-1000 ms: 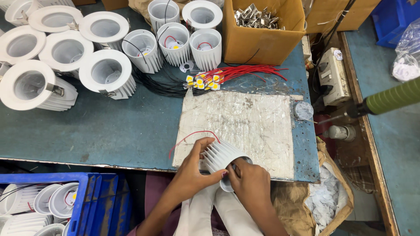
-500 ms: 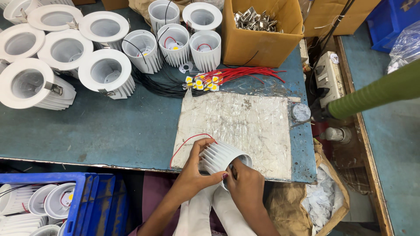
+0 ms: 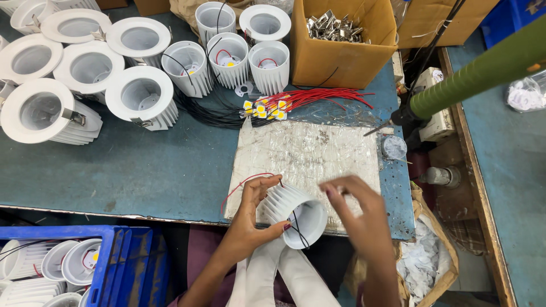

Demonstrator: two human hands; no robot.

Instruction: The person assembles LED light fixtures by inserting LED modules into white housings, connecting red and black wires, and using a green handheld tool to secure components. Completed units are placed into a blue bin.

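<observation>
Lifted off the housing since a moment ago, the right hand (image 3: pixel 358 213) hovers open beside it. Left hand (image 3: pixel 253 219) grips the white finned housing (image 3: pixel 293 213) around its ribs; it looks light, rigid, thin wires delicate.

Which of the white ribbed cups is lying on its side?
The white ribbed housing gripped by the left hand on the foil mat; all the others stand upright.
</observation>
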